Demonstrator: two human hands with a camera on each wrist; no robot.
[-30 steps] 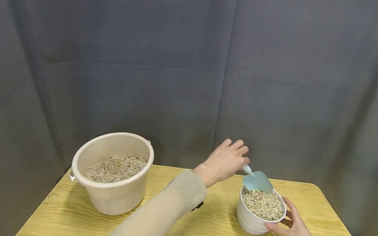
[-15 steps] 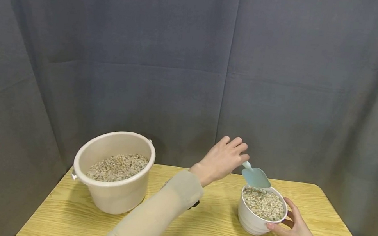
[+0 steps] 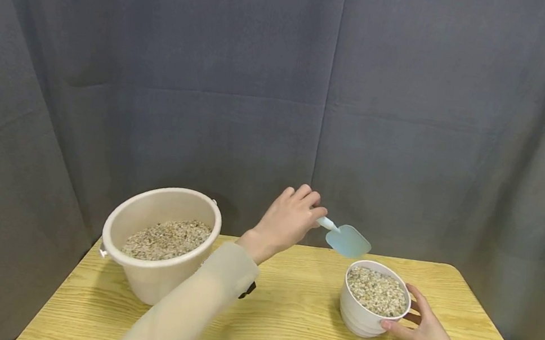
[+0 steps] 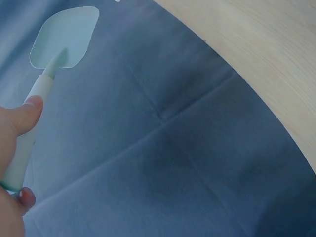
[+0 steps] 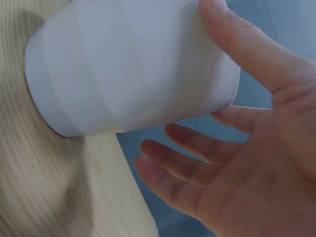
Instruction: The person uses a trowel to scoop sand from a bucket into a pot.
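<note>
Fingers of our left hand curl round the pale handle of a light blue scoop, with the thumb laid along the shaft in the left wrist view and another fingertip closing under it lower down. We hold that hand raised off the surface, the beige-sleeved forearm reaching up and away from us. The scoop's blade juts out beyond the fingertips, tilted a little downward, and it hangs in the air above and just behind the far rim of the white cup, not touching it. We cannot tell whether anything lies on the blade.

Our right hand sits low on the surface beside the white cup, the palm turned toward its wall. The thumb tip rests on the near side of the rim, and in the right wrist view the thumb lies against the cup's side while the other fingers are loosely spread and gently bent, standing just off the wall rather than wrapped round it. The cup stands upright, filled close to the brim with small mixed gravel.

Well away from our left fingers, on the other side of the forearm, a beige bucket stands on the surface, partly filled with the same gravel. A grey cloth backdrop hangs behind everything.
</note>
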